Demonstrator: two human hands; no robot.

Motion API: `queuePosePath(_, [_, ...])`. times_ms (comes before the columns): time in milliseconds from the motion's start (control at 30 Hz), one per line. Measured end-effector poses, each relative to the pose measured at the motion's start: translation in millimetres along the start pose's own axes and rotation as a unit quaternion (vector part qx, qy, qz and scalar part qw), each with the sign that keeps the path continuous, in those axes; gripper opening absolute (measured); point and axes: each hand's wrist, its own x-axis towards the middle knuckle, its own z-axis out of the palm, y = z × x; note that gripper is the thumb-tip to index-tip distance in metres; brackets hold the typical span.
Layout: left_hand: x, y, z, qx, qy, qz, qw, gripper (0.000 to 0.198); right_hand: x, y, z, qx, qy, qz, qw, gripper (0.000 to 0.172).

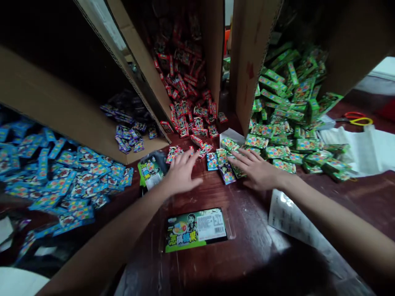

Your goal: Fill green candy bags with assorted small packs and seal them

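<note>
My left hand (182, 174) is stretched out with its fingers spread, its tips by the small red candy boxes (174, 153) on the table. My right hand (259, 169) reaches in from the right, fingers extended over the edge of a little group of boxes. In that group are a blue candy box (212, 161), a green candy box (221, 156) and a purple candy box (227, 173); my right fingers partly cover other green ones. Closer to me lies a flat black-and-green candy pack (196, 229) with a white barcode label.
Large cardboard cartons (247, 61) lie open toward me, spilling red, green and purple boxes. Blue candy boxes (77, 176) are heaped at left. Another black-and-green pack (151, 169) lies beside my left wrist. A printed sheet (286, 213) and yellow-and-red-handled scissors or pliers (359, 119) are at right.
</note>
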Motion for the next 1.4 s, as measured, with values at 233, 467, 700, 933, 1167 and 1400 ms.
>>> queuePosePath(233, [55, -20, -12.6, 0.024, 0.039, -0.017, 0.999, 0.082, -14, -19, -36, 0.057, 0.031, 0.038, 0.997, 0.072])
queuePosePath(467, [-43, 100, 7.3, -0.093, -0.026, 0.130, 0.987, 0.076, -116, -125, 27, 0.123, -0.044, 0.344, 0.930, 0.053])
queuePosePath(700, [-51, 157, 53.5, -0.078, -0.108, 0.145, 0.980, 0.102, -162, -107, 33, 0.072, -0.023, 0.341, 0.937, 0.054])
queuePosePath(933, [-63, 151, 48.0, -0.075, -0.131, 0.119, 0.981, 0.099, -172, -107, 46, 0.097, -0.001, 0.143, 0.985, 0.060])
queuePosePath(1167, [-73, 149, 59.5, -0.102, -0.111, 0.137, 0.979, 0.101, -184, -98, 41, 0.071, 0.027, 0.167, 0.983, 0.107])
queuePosePath(1400, [-77, 159, 60.4, -0.125, -0.121, 0.157, 0.972, 0.103, -158, -77, 47, 0.134, -0.004, 0.060, 0.989, 0.110])
